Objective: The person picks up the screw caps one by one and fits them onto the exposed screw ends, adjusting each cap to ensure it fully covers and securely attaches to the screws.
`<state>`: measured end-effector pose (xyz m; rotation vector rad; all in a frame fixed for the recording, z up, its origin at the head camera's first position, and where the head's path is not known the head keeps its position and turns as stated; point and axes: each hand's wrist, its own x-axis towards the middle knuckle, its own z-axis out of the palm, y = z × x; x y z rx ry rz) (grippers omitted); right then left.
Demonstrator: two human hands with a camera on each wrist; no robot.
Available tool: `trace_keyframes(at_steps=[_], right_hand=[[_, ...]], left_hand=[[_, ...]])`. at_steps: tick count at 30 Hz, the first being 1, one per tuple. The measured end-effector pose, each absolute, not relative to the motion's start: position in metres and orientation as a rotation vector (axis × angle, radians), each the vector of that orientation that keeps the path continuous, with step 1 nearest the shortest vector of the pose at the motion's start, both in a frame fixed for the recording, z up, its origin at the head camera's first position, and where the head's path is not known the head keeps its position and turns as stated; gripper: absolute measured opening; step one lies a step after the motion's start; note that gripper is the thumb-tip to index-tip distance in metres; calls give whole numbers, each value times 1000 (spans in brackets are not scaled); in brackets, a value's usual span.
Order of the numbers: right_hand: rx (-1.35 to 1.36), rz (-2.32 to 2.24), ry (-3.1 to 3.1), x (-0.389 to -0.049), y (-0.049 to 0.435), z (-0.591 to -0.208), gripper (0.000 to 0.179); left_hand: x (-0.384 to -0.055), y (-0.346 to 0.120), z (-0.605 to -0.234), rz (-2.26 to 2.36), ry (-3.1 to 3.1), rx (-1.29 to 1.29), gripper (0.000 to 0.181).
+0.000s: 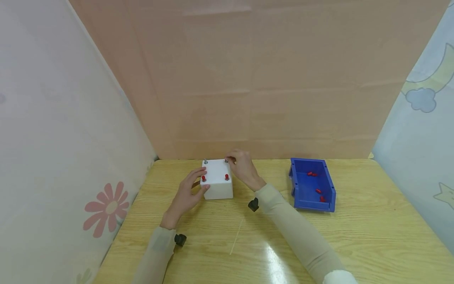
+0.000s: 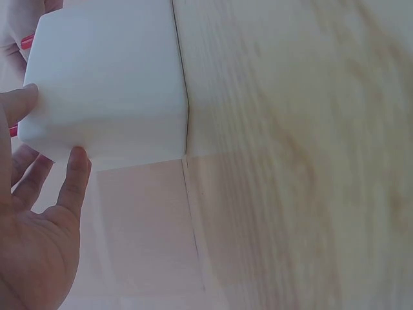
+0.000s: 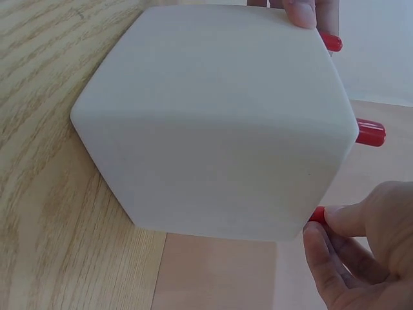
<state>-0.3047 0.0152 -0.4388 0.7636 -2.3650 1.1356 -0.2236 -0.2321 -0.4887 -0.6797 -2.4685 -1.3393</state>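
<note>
A white box (image 1: pixel 218 192) with rounded edges sits near the table's back edge, a metal post at each top corner. Red caps cover the front left post (image 1: pixel 203 179) and front right post (image 1: pixel 227 177); the back left post (image 1: pixel 205 161) is bare metal. My left hand (image 1: pixel 186 193) holds the box by its left side, thumb on the front face near the top edge. At the back right corner my right hand (image 1: pixel 244 169) pinches a red cap (image 3: pixel 316 214) between thumb and index finger. Its fingers partly hide the cap and that post.
To the right stands a blue bin (image 1: pixel 331 195) with several loose red caps (image 1: pixel 318 191) in it. The wooden table (image 1: pixel 220 236) meets a brown paper-covered panel (image 1: pixel 248 98) behind the box. Patterned walls rise at left and right.
</note>
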Motion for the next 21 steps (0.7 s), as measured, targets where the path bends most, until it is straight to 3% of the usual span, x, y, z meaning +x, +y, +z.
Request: trace_keyframes(at_steps=[21], right_hand=[[797,1107,-2337,-301,15,-441,10]], left_hand=[[-222,-233,-490,-1360,-2457,-677,49]])
